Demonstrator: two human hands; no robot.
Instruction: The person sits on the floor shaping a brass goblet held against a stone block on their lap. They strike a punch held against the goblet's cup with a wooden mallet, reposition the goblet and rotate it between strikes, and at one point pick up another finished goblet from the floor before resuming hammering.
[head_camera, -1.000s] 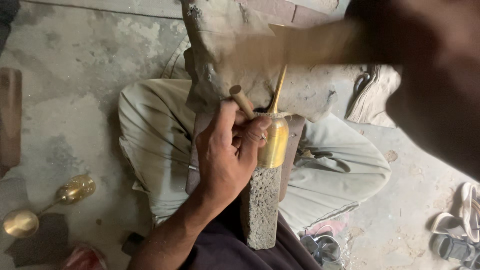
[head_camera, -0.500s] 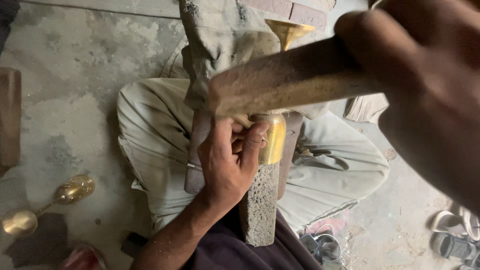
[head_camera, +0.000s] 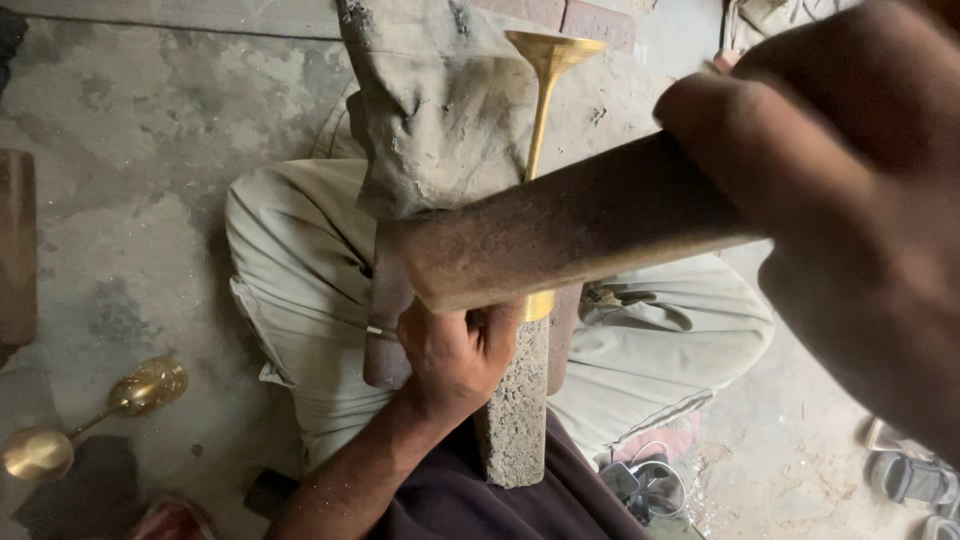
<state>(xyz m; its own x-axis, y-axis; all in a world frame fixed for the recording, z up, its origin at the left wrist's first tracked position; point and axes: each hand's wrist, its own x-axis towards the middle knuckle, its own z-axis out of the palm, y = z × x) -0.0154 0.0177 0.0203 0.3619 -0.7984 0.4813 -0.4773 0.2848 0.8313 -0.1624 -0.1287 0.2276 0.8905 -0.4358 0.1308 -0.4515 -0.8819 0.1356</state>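
Right hand (head_camera: 850, 220): gripping mallet (head_camera: 560, 235), raised close to the camera.
Block (head_camera: 515, 410): lying along the lap.
Left hand (head_camera: 455, 355): closed, holding goblet (head_camera: 548, 120) on the block.
Floor: finished-looking goblet (head_camera: 90, 415) lying at left.
Progress: shaping looking mid-course.

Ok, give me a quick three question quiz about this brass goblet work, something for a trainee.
1. True or false: the right hand holds a wooden mallet handle.
2. What rests under the left hand? A) a glass plate B) a rough stone block C) a basket
3. Where does the second brass goblet lie?

Key: 1 true. 2 B. 3 On the concrete floor, far left of the view, on its side, apart from both hands.
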